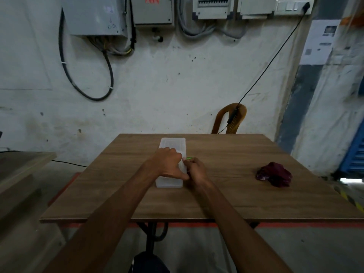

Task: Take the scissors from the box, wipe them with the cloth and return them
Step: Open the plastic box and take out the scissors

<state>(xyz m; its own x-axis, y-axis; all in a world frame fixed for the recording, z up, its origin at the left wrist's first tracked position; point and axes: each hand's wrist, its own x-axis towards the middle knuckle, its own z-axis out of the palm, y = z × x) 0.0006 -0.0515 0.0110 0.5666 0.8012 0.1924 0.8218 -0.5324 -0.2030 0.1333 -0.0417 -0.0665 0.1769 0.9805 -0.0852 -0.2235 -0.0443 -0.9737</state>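
Observation:
A long translucent white plastic box (173,143) lies lengthwise on the wooden table (216,194), its lid on. My left hand (167,164) lies over the top of the box, thumb stretched along its right edge. My right hand (195,170) is at the box's right side with curled fingers pinching something small; a bit of green (189,158) shows at its fingertips, too small to identify. The scissors as a whole are not visible. A crumpled dark red cloth (274,175) sits on the table to the right, apart from both hands.
A brown plastic chair (230,119) stands behind the table against the white wall, with a black cable hanging onto it. A second wooden surface (23,164) is at the left. Red tape marks the floor under the table's front edge.

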